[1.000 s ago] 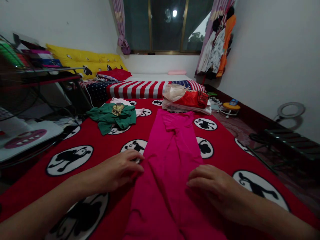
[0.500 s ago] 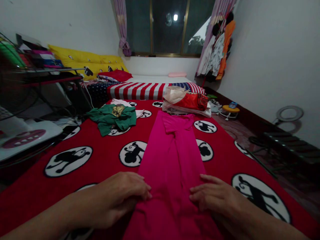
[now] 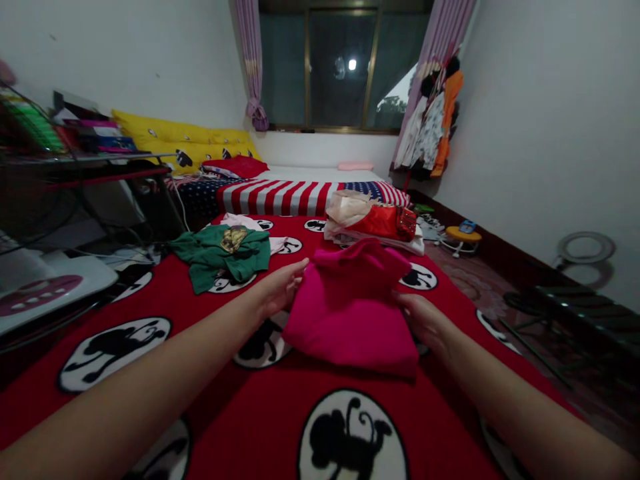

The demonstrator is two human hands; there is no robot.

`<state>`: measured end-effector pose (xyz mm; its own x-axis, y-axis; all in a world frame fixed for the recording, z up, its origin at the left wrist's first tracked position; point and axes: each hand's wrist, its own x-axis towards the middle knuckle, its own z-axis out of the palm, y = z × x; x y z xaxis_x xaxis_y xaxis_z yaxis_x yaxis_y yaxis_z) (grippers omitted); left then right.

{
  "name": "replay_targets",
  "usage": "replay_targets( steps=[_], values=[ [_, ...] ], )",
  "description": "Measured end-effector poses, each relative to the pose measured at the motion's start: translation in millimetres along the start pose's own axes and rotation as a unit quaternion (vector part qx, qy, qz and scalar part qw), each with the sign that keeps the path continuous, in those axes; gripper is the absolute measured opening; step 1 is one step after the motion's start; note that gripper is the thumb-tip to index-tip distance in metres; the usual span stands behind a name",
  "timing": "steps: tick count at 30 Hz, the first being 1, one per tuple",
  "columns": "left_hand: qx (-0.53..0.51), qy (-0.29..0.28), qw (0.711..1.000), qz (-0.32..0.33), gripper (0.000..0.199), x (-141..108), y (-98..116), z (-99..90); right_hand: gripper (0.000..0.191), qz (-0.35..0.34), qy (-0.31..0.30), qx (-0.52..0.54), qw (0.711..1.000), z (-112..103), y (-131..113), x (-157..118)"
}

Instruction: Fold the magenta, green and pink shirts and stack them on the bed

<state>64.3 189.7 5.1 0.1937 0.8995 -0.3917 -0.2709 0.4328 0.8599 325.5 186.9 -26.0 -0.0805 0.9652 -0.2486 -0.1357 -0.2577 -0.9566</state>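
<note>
A bright pink garment (image 3: 350, 327) is folded over on itself on the red blanket; its exact kind is hard to tell in this shape. My left hand (image 3: 284, 288) is at its left side, with the thumb and fingers closed on the cloth. At the right side, my right hand (image 3: 423, 319) pinches the other edge, its fingertips partly hidden by the fabric. The far part of the garment stands raised and rumpled between my hands.
A red blanket (image 3: 240, 420) with black-and-white monkey ovals lies beneath. A green shirt (image 3: 245, 259) is at left, a stack of folded clothes (image 3: 373, 220) just beyond the garment. A cluttered desk (image 3: 95, 159) stands left; a yellow stool (image 3: 463, 235) and dark bench (image 3: 595, 310) right.
The pink garment was stretched out long toward me; its near part is now folded away over the far part. Both hands have moved forward with the cloth.
</note>
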Motion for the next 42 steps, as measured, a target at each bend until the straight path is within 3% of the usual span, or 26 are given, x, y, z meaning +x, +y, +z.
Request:
replay_targets(
  steps=[3, 8, 12, 15, 17, 20, 22, 24, 26, 28, 31, 33, 36, 40, 42],
  values=[
    [-0.035, -0.021, 0.999, -0.018, 0.019, 9, -19, -6.3, 0.009, 0.046, 0.027, 0.055, 0.997, -4, 15, 0],
    [0.023, -0.007, 1.0, -0.013, 0.037, 0, -35, -5.9, 0.047, 0.019, 0.02, 0.065, 0.997, 5, 8, -13],
    [0.036, -0.059, 0.998, -0.008, 0.042, -42, -35, -8.2, 0.057, 0.002, -0.034, 0.064, 0.997, 8, 6, -54],
    [0.074, -0.14, 0.984, -0.084, 0.033, -83, -45, -22.4, 0.055, 0.088, -0.122, 0.045, 0.988, -2, 19, -96],
    [0.122, -0.166, 0.972, -0.117, 0.029, -99, -53, -36.3, 0.049, 0.133, -0.164, 0.003, 0.977, -9, 25, -112],
    [0.228, -0.128, 0.955, -0.137, 0.039, -97, -51, -54.3, 0.045, 0.104, -0.135, -0.089, 0.981, -13, 25, -108],
    [0.328, -0.065, 0.937, -0.098, 0.046, -82, -39, -57.4, 0.043, 0.069, -0.099, -0.137, 0.983, -10, 20, -92],
    [0.436, -0.005, 0.9, 0.025, 0.043, -65, -24, -48.8, 0.039, 0.033, -0.102, -0.157, 0.982, -4, 17, -76],
    [0.499, 0.018, 0.85, 0.168, 0.032, -50, -13, -28.7, 0.034, -0.035, -0.104, -0.167, 0.98, 2, 21, -64],
    [0.509, 0.0, 0.82, 0.261, 0.024, -38, -9, -0.9, 0.031, -0.126, -0.07, -0.207, 0.968, 8, 30, -60],
    [0.486, -0.067, 0.801, 0.342, 0.029, -23, -17, 41.6, 0.029, -0.228, -0.016, -0.309, 0.923, 12, 47, -63],
    [0.48, -0.107, 0.787, 0.373, 0.039, -12, -25, 62.5, 0.027, -0.264, -0.011, -0.356, 0.896, 12, 56, -67],
    [0.501, -0.126, 0.772, 0.371, 0.047, 6, -33, 77.9, 0.026, -0.293, -0.017, -0.381, 0.876, 14, 61, -69],
    [0.552, -0.113, 0.751, 0.344, 0.036, 21, -35, 78.2, 0.02, -0.276, -0.012, -0.396, 0.876, 17, 58, -68],
    [0.554, -0.102, 0.756, 0.334, 0.035, 22, -34, 75.2, 0.022, -0.269, -0.024, -0.388, 0.881, 18, 55, -69]
  ],
)
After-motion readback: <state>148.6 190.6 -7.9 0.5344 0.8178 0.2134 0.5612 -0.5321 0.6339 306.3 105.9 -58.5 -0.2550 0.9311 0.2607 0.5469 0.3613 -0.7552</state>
